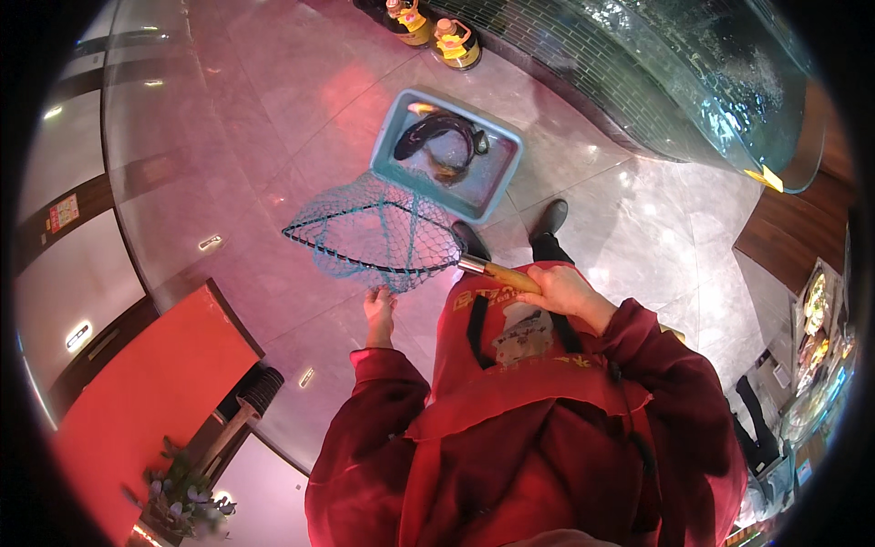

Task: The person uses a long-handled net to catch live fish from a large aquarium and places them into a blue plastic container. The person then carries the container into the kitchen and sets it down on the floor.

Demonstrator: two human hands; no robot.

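Observation:
My right hand (564, 290) is closed around the wooden handle (509, 276) of a landing net. The net's dark frame (342, 260) points left, and its teal mesh (403, 236) hangs loosely, overlapping the near-left side of a blue-grey plastic tub (502, 184). At the net's near edge, the fingertips of my left hand (380, 318) meet the mesh; whether they grip it is unclear. Inside the tub, a large dark fish (437, 126) lies curved. An orange-and-white fish (424, 108) shows at the far wall, and an orange-brown shape (446, 169) at the near side.
Two large capped bottles (456, 44) stand on the tiled floor beyond the tub. A glass water tank (745, 130) on a green-tiled base (581, 61) curves along the right. At lower left are a red panel (157, 376) and a potted plant (184, 502). Another person's legs (759, 427) appear far right.

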